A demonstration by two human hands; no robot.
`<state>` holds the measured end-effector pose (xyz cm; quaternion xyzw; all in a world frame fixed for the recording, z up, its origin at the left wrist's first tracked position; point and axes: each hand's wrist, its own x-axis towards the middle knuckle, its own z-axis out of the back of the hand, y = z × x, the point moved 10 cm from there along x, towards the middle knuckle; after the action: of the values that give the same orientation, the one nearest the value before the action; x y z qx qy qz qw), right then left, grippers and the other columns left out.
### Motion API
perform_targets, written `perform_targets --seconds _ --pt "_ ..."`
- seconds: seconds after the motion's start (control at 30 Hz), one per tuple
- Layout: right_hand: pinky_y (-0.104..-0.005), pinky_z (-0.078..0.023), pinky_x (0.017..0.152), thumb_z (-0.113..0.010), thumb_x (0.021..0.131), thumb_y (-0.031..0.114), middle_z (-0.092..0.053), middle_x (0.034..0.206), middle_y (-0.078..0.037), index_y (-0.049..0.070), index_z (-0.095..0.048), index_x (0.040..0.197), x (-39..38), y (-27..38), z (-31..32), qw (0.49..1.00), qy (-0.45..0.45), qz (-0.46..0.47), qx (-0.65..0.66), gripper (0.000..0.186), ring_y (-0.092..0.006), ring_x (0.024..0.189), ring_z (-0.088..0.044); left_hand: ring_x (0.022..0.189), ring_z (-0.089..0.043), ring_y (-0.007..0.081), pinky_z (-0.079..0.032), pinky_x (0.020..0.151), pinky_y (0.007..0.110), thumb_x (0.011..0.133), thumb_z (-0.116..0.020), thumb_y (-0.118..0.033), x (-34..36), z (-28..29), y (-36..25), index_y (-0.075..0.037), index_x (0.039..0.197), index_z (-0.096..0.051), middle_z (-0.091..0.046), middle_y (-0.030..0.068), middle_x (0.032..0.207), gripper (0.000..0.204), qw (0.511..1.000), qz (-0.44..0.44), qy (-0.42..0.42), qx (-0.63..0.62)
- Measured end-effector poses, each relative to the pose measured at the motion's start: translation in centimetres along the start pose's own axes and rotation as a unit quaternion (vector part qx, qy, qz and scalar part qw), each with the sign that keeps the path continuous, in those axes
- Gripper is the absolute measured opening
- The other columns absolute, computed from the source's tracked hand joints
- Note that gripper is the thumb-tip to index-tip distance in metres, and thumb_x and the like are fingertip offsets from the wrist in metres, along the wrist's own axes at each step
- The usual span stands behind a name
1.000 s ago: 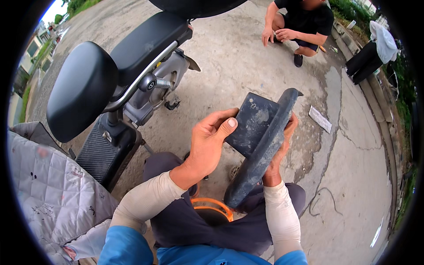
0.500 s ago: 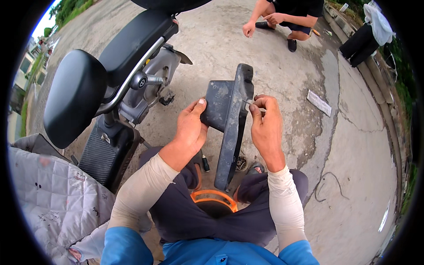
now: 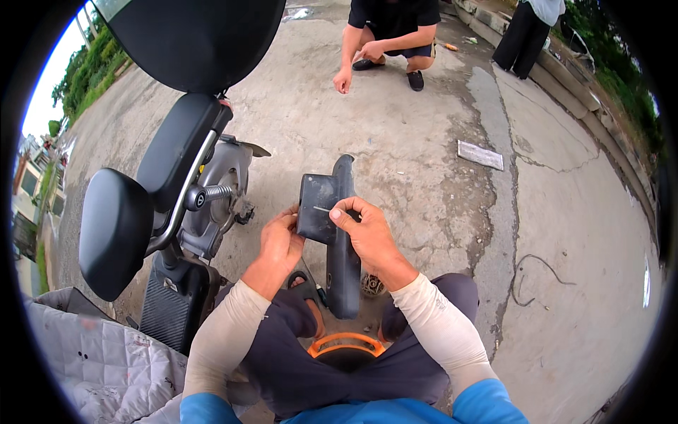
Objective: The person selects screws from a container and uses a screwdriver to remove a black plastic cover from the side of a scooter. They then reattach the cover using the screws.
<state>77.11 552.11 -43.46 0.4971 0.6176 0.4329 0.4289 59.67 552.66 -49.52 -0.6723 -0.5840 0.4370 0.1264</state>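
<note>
A dusty black plastic part [image 3: 342,275], with a long narrow bar and a boxy side section, is held up in front of me above my knees. My left hand [image 3: 280,247] grips the outer edge of the boxy section, thumb and fingers closed on it. Between thumb and forefinger, my right hand [image 3: 371,237] pinches a thin light-coloured metal pin [image 3: 320,208]. The pin lies across the face of the boxy section; whether it touches the surface I cannot tell. My right palm covers the middle of the long bar.
An electric scooter [image 3: 176,152] with black seats stands at left, a quilted cover [image 3: 92,367] beside it. An orange-rimmed object [image 3: 346,339] sits between my legs. Ahead, another person [image 3: 392,42] crouches. A flat grey strip [image 3: 480,155] and a bent wire [image 3: 520,283] lie at right.
The plastic part has turned, so its boxy face shows more toward me, and sits lower. My right hand has brought the pin from the bar's right side across to the boxy face.
</note>
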Motion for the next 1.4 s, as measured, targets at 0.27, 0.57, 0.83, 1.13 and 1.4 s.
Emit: perform_targets --seconds 0.27,0.57,0.83,1.13,1.4 --pt "-0.0263 -0.041 0.072 -0.072 0.094 0.019 -0.057 0.084 0.003 0.003 -0.067 0.095 0.5 4.5 6.5 0.992 -0.117 0.050 0.019 0.016 -0.0086 0.079 -0.048 0.100 -0.065 0.0250 -0.058 0.095 0.036 0.096 -0.047 0.010 2.0 -2.0 5.2 0.009 0.117 -0.054 -0.063 0.0185 0.116 0.022 0.987 0.065 0.051 0.139" --pt "-0.0231 -0.038 0.069 -0.071 0.096 0.017 -0.056 0.087 0.005 0.004 -0.065 0.099 -0.8 8.6 12.3 0.969 -0.208 0.129 0.029 0.015 -0.0048 0.078 -0.045 0.076 -0.066 0.0196 -0.058 0.070 0.035 0.094 -0.063 -0.003 8.7 12.5 26.5 0.000 0.102 -0.066 -0.069 0.0105 0.089 0.009 0.905 0.156 0.055 0.391" --pt "-0.0205 -0.035 0.062 -0.071 0.096 0.018 -0.055 0.084 0.006 0.005 -0.064 0.101 -2.1 9.1 14.5 0.968 -0.222 0.093 0.066 0.015 -0.0027 0.072 -0.044 0.090 -0.065 0.0229 -0.055 0.080 0.039 0.094 -0.063 -0.016 9.1 24.2 33.4 0.001 0.110 -0.062 -0.068 0.0125 0.099 0.023 0.837 0.224 -0.050 0.497" --pt "-0.0213 -0.035 0.067 -0.072 0.096 0.020 -0.055 0.085 0.007 0.005 -0.065 0.101 -1.8 8.9 15.3 0.965 -0.231 0.102 0.064 0.017 -0.0025 0.075 -0.043 0.106 -0.063 0.0260 -0.051 0.092 0.041 0.100 -0.058 -0.032 14.6 16.9 26.4 0.001 0.124 -0.057 -0.066 0.0156 0.115 0.041 0.899 0.137 -0.073 0.410" --pt "-0.0225 -0.040 0.070 -0.070 0.097 0.017 -0.058 0.086 0.005 0.005 -0.065 0.099 -0.2 8.0 11.6 0.975 -0.184 0.087 0.094 0.013 -0.0049 0.077 -0.048 0.120 -0.061 0.0255 -0.048 0.101 0.042 0.103 -0.054 -0.048 12.7 -6.6 11.1 -0.004 0.138 -0.050 -0.064 0.0134 0.128 0.057 0.953 0.079 0.185 0.228"
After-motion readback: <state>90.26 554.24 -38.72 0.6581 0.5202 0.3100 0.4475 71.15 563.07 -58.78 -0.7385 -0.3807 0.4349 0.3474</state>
